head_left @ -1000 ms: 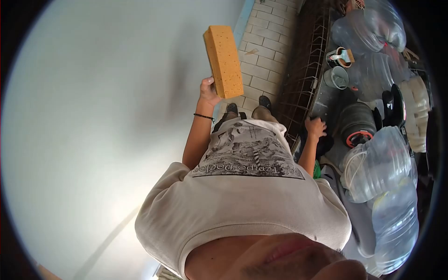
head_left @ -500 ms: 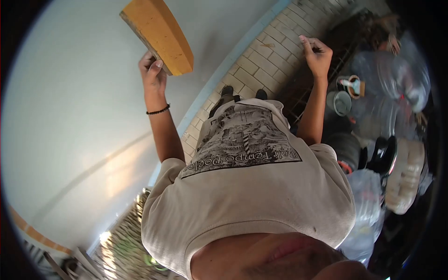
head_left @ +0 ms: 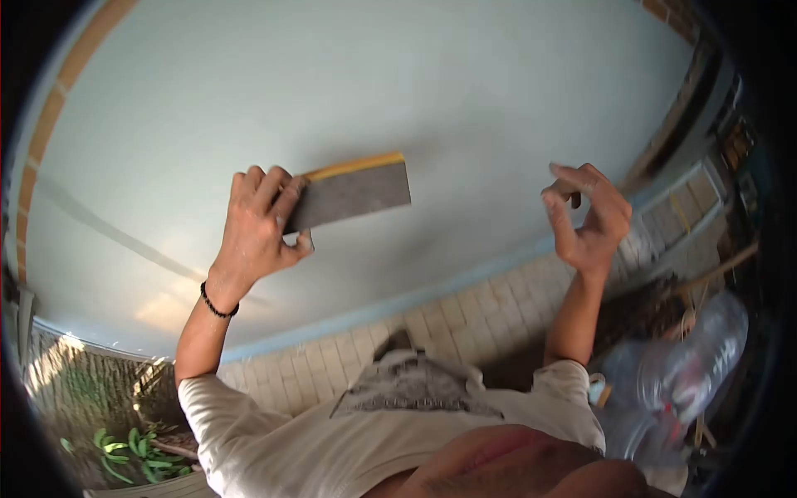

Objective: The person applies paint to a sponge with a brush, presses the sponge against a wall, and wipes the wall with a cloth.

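In my left hand [head_left: 261, 220] is a sanding block [head_left: 353, 197], yellow along its top edge, with a flat grey face turned toward me. My fingers grip its left end from above, and my thumb sits beneath. The block is held up in front of the pale wall [head_left: 465, 91], and its soft shadow falls there. Off to the right, my right hand [head_left: 594, 216] is raised with nothing in it. Its fingers are loosely bent, with a gap between thumb and forefinger. Pale dust marks both hands.
A tiled walkway [head_left: 328, 365] runs along the wall's blue base strip [head_left: 332, 319]. Clear plastic bottles [head_left: 693, 365] are bundled at the lower right. Green plants [head_left: 124, 452] grow at the lower left. A wooden stick [head_left: 718, 267] slants at the right.
I have turned toward the wall, which now fills most of the view. The sanding block has tilted from its yellow side to its grey face. My right hand has loosened from a closer curl.
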### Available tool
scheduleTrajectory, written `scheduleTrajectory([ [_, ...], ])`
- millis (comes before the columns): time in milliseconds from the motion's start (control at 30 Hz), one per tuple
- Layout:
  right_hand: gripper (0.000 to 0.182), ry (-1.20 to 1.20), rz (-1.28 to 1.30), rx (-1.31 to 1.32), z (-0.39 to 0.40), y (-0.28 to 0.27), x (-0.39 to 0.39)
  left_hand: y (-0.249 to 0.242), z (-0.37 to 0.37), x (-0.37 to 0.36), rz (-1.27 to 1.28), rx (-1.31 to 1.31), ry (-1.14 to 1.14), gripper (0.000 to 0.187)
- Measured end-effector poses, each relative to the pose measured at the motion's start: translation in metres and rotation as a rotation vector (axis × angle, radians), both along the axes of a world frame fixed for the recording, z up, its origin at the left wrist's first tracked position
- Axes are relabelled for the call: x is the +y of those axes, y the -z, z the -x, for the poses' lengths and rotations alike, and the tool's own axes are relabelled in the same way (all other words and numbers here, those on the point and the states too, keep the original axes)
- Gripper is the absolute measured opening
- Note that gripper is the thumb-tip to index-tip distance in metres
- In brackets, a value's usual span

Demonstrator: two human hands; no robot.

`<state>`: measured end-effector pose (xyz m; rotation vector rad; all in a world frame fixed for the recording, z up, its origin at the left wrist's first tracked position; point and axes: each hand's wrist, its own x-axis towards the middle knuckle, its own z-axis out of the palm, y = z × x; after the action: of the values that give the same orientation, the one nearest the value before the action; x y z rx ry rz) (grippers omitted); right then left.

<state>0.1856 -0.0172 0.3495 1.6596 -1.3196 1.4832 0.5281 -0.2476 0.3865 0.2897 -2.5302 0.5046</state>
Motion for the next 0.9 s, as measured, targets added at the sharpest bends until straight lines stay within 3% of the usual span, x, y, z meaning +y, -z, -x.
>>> scheduleTrajectory([
  [167, 0.036, -0.167, 0.005, 0.354, 0.004, -0.095, -0.035, -0.063, 0.012, 0.017, 0.169, 0.074, -0.013, 0.061],
  [333, 0.042, -0.184, -0.011, 0.414, 0.008, -0.171, -0.071, -0.132, 0.026, 0.016, 0.312, 0.238, 0.031, 0.061],
  [400, 0.057, -0.191, -0.015, 0.441, 0.007, -0.197, -0.083, -0.155, 0.022, -0.003, 0.409, 0.294, 0.083, 0.06],
  [467, 0.086, -0.244, -0.004, 0.522, 0.006, -0.225, -0.103, -0.175, 0.01, -0.03, 0.453, 0.335, 0.086, 0.063],
  [567, 0.11, -0.09, -0.014, 0.629, 0.01, -0.254, -0.142, -0.201, 0.017, -0.059, 0.485, 0.356, 0.087, 0.065],
  [667, 0.111, -0.245, -0.029, 0.631, 0.02, -0.27, -0.174, -0.223, 0.037, -0.077, 0.521, 0.366, 0.086, 0.063],
  [900, 0.117, -0.334, 0.069, 0.692, 0.069, -0.29, -0.228, -0.25, 0.082, -0.097, 0.609, 0.34, -0.02, 0.064],
])
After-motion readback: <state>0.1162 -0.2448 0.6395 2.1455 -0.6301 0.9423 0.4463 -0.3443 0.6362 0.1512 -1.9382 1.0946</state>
